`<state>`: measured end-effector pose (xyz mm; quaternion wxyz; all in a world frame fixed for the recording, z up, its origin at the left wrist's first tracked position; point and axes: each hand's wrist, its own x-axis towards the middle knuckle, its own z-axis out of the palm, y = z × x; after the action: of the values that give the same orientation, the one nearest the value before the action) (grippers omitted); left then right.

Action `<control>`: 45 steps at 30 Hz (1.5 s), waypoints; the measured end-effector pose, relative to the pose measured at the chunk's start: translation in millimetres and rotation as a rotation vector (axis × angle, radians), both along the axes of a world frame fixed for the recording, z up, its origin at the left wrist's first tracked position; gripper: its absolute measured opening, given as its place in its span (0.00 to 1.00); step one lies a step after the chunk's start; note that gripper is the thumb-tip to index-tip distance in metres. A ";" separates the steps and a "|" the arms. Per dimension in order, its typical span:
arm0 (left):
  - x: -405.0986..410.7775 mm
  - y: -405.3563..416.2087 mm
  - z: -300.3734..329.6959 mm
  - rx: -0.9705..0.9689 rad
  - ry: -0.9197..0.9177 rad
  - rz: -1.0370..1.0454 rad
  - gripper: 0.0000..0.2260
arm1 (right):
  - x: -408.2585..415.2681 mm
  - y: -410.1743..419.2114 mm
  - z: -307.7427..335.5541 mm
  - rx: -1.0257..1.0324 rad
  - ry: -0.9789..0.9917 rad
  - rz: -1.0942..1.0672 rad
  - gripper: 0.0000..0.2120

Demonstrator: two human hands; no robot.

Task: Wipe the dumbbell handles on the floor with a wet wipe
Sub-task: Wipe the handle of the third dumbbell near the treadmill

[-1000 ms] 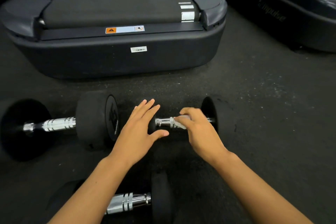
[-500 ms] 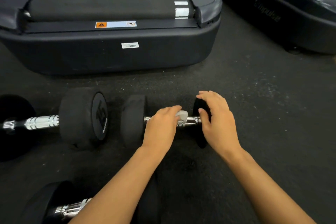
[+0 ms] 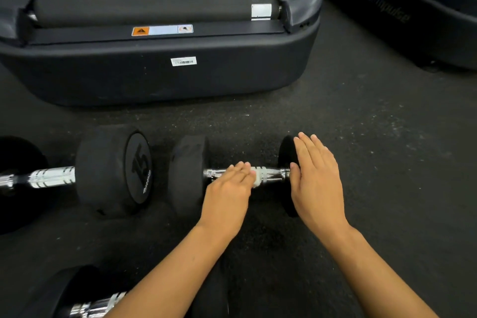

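While my left hand (image 3: 227, 190) lies over the chrome handle (image 3: 273, 174) of the middle dumbbell (image 3: 188, 175), its fingers run nearly straight and press a small white wet wipe (image 3: 256, 178) onto the bar; the wipe shows just past the fingertips. I note no curl around the bar, so this grip reads as flat and pressing, not clasped. Immediately right of that grip, my right hand (image 3: 316, 181) rests with straight fingers against the dumbbell's right-hand black weight head (image 3: 285, 155), holding nothing. The dumbbell lies on the dark floor (image 3: 387, 162). Left of the pressing grip lies a second dumbbell (image 3: 113, 170) marked 15, close beside the first. Nearer to me than the grip, a third dumbbell (image 3: 98, 304) shows partly beneath my left forearm. Beyond both hands stands a treadmill base (image 3: 160, 77).
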<state>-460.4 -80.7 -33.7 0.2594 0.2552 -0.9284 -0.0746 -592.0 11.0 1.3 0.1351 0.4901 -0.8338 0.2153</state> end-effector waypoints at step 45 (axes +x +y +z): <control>-67.6 -21.7 44.4 0.434 -0.474 -0.062 0.07 | -1.7 1.0 -3.0 0.020 0.050 -0.013 0.23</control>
<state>-528.0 -102.4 10.6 -0.0271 0.2863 -0.9328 -0.2171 -593.6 12.0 -1.7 0.1523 0.4913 -0.8354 0.1940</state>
